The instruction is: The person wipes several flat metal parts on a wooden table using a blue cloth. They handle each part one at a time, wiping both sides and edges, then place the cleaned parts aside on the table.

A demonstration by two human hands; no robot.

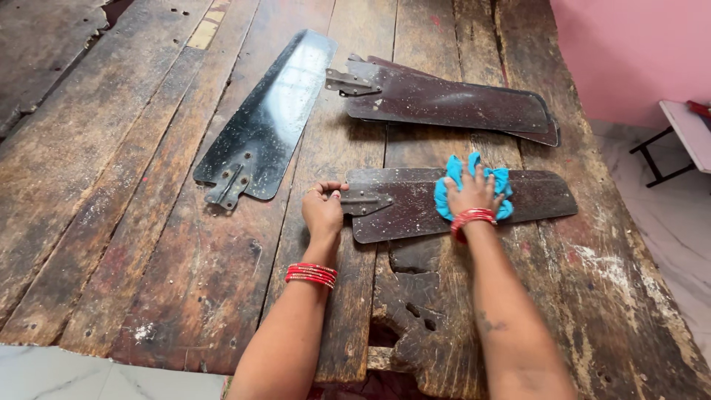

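Wood: the desk [148,222] is made of worn, cracked brown planks with holes and pale specks, and it fills most of the view.
Wall: pink, at the top right, behind the desk's far corner.
Floor: pale marbled tile, seen at the right and the bottom left.
Side table: a small white top on dark legs [685,137] stands on the floor at the right edge.
Black blade [270,118]: a glossy black fan blade lies slanted on the desk, left of centre, with its metal bracket toward the near end; it is apart from both hands.
Far blades [452,100]: brown, dusty fan blades lie stacked across the upper middle, bracket end to the left.
Near blade [533,196]: a brown, speckled fan blade lies flat across the desk in front of the person, with its bracket [363,200] at the left end.
Left hand [323,211]: fingers curled at the bracket end of the near blade, gripping it there; red bangles on the wrist.
Right hand [474,191]: fingers spread flat, pressing down on the cloth; red bangles on the wrist.
Cloth [444,196]: a bunched blue rag, lying on the middle of the near blade under the right hand.
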